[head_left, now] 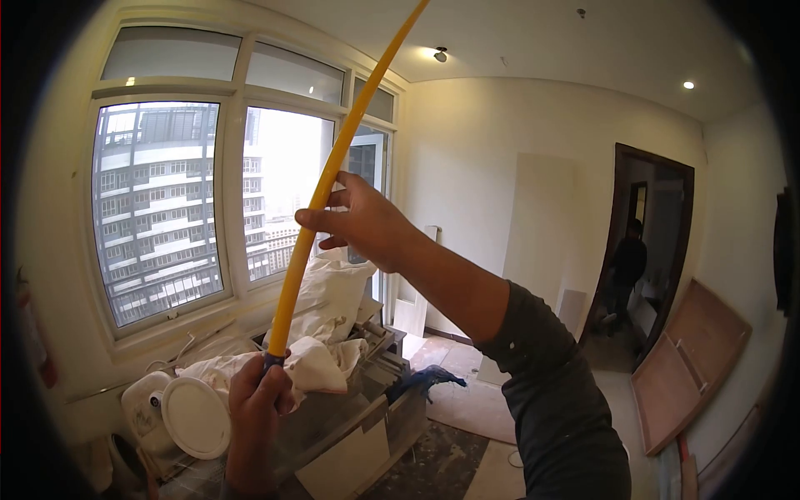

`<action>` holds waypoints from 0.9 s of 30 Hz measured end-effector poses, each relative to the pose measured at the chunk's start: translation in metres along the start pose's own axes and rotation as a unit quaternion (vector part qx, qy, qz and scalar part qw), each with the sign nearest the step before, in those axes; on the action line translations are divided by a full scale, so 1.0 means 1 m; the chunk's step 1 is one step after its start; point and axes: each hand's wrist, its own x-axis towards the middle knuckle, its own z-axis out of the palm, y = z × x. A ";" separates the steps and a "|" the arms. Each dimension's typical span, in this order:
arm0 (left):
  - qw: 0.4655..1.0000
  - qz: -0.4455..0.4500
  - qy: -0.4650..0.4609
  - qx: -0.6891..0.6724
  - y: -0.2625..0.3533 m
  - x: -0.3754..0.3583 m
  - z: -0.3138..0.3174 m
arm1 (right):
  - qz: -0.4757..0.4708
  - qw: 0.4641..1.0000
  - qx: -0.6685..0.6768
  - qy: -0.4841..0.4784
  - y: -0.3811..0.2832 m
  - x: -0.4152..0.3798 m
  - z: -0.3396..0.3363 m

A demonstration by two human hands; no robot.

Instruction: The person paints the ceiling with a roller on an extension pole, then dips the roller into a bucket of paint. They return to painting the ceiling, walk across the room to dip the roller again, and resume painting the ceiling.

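A long yellow pole or tube (292,287) rises from the lower middle of the view, leaning to the right toward the ceiling, where its top leaves the frame. My left hand (260,396) is wrapped round its lower end, at a dark blue part. Higher up, my right hand (354,218) pinches the yellow tube between thumb and fingers, with the window behind it. My right arm, in a dark sleeve, reaches up from the lower right.
White sacks (321,308) and a round white lid (195,418) lie on cluttered stuff below the window (158,208). Blue netting (432,379) hangs there. A person (629,262) stands in the dark doorway. A wooden panel (687,367) leans on the right wall.
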 end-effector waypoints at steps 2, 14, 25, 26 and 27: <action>1.000 0.002 -0.006 0.000 -0.010 0.024 0.011 | 0.002 1.000 0.005 0.014 0.009 0.010 -0.020; 1.000 0.000 -0.016 0.026 -0.070 0.157 0.105 | 0.024 0.998 0.010 0.063 0.083 0.065 -0.162; 0.998 -0.004 -0.036 0.044 -0.148 0.272 0.193 | 0.020 0.992 0.040 0.117 0.171 0.107 -0.297; 0.998 -0.001 -0.038 0.048 -0.156 0.281 0.200 | 0.019 0.991 0.044 0.123 0.178 0.109 -0.308; 0.998 0.001 -0.040 0.052 -0.164 0.291 0.207 | 0.025 0.990 0.043 0.130 0.184 0.112 -0.318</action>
